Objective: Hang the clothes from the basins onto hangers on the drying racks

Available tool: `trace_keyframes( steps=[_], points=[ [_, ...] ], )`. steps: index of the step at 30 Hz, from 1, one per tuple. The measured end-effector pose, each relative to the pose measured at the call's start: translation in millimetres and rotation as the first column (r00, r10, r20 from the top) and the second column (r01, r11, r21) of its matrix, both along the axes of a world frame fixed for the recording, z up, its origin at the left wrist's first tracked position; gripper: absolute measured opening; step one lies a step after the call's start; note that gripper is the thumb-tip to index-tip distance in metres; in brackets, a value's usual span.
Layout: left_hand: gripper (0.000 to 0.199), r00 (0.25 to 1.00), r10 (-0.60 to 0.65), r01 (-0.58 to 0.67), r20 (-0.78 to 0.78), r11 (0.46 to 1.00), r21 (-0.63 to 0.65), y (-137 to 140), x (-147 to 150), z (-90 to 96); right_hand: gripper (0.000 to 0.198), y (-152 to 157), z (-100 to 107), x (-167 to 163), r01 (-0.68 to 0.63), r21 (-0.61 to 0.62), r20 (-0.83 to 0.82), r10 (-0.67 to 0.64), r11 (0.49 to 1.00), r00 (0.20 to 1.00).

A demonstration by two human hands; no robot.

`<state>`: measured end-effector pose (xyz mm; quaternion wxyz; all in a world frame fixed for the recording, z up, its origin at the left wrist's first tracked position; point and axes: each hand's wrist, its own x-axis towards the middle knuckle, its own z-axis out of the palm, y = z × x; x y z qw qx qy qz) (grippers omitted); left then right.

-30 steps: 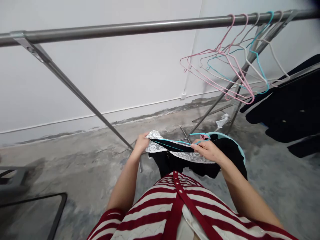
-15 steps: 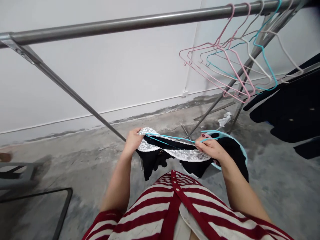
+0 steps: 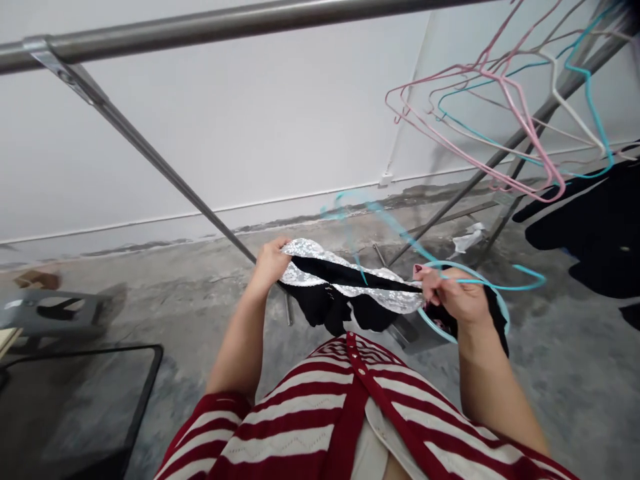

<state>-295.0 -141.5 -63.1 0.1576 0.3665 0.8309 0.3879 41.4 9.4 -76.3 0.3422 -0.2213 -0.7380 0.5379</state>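
From the head cam, the left hand [image 3: 273,261] was pinching one end of a lacy black garment [image 3: 345,275] stretched between both hands, I'd guess to hold its opening taut. The right hand [image 3: 463,297] gripped the other end and seemed to have a blue hanger [image 3: 503,287] tucked in too, hook poking out rightward, probably so one fist did double duty. A tub [image 3: 441,331] sat below that hand, presumably for easy reach.

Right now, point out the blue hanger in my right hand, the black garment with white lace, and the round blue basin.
Held blue hanger [image 3: 423,249], head view: slanted arm.
Black white-laced garment [image 3: 360,298], head view: front lace.
Round blue basin [image 3: 505,312], head view: right rim.
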Motion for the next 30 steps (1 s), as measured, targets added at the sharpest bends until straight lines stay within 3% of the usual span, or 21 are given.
trace_keyframes(
  steps=[3, 6, 11, 17, 24, 27, 30],
  points=[
    [0.036, 0.958, -0.164, 0.159, 0.237, 0.986, 0.038, -2.3, 19.2, -1.5, 0.028, -5.5, 6.1, -5.0, 0.178, -0.133, -0.28, -0.209, 0.975, 0.937],
    [0.038, 0.898, -0.291, 0.285, 0.331, 0.956, 0.069, -0.8, 48.8, -4.1, 0.025, -16.9, 12.0, -24.2, 0.235, -0.169, -0.174, -0.264, 0.957, 0.949],
    [0.036, 0.909, -0.31, 0.304, 0.28, 0.95, 0.067, -11.2, 73.3, -0.6, 0.024, -10.2, 29.4, -45.2, 0.332, -0.111, -0.107, -0.343, 0.937, 0.933],
    [0.039, 0.891, -0.335, 0.325, 0.305, 0.942, 0.086, -41.7, 75.3, 10.0, 0.02, 45.5, 92.8, -67.0, 0.269, 0.004, 0.023, -0.269, 0.963, 0.963],
    [0.034, 0.878, -0.324, 0.289, 0.353, 0.946, 0.15, -67.5, 82.0, 1.4, 0.021, 136.3, 184.2, -146.6, 0.4, 0.123, -0.075, -0.393, 0.908, 0.916],
    [0.032, 0.885, -0.298, 0.242, 0.357, 0.951, 0.195, -79.3, 81.2, 1.7, 0.021, 173.5, 201.5, -172.8, 0.428, 0.135, -0.113, -0.415, 0.894, 0.903],
    [0.031, 0.889, -0.284, 0.214, 0.359, 0.951, 0.222, -87.3, 81.6, 4.4, 0.022, 198.2, 204.7, -188.6, 0.436, 0.107, -0.095, -0.428, 0.893, 0.899]
  ],
)
